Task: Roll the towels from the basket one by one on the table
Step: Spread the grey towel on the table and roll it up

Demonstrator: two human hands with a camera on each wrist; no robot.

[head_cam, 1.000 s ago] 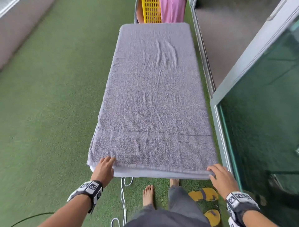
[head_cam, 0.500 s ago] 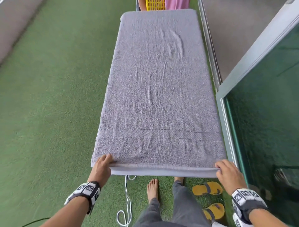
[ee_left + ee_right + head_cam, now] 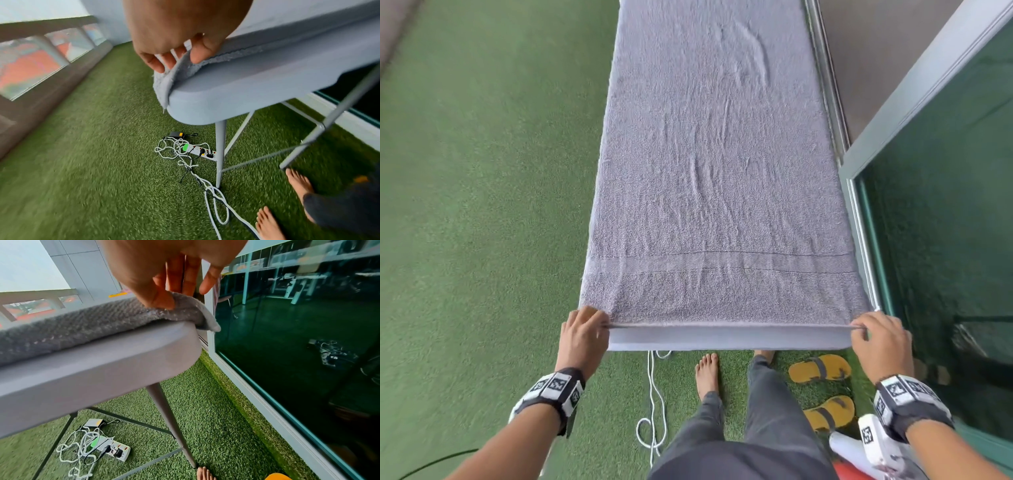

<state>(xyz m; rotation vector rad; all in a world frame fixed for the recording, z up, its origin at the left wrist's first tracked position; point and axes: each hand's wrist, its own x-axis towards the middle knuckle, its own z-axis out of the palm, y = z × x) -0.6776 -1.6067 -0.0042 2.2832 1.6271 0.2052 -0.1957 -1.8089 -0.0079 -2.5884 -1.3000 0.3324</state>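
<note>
A grey towel point(image 3: 715, 164) lies spread flat along the whole narrow grey table point(image 3: 722, 338), its near hem at the table's front edge. My left hand point(image 3: 585, 330) pinches the towel's near left corner point(image 3: 176, 71) between thumb and fingers. At the near right corner point(image 3: 191, 311) my right hand point(image 3: 876, 337) pinches the towel point(image 3: 82, 324) the same way, thumb on top. The basket is out of view.
Green artificial turf point(image 3: 482, 205) surrounds the table. A glass door point(image 3: 945, 222) and its frame run close along the right side. Under the table lie a power strip point(image 3: 202, 151) and white cables. Yellow sandals point(image 3: 820, 368) and my bare feet are by the front edge.
The view has moved nearer to the table and the basket has left the top of the frame. Both hands went from resting on the near corners to pinching them.
</note>
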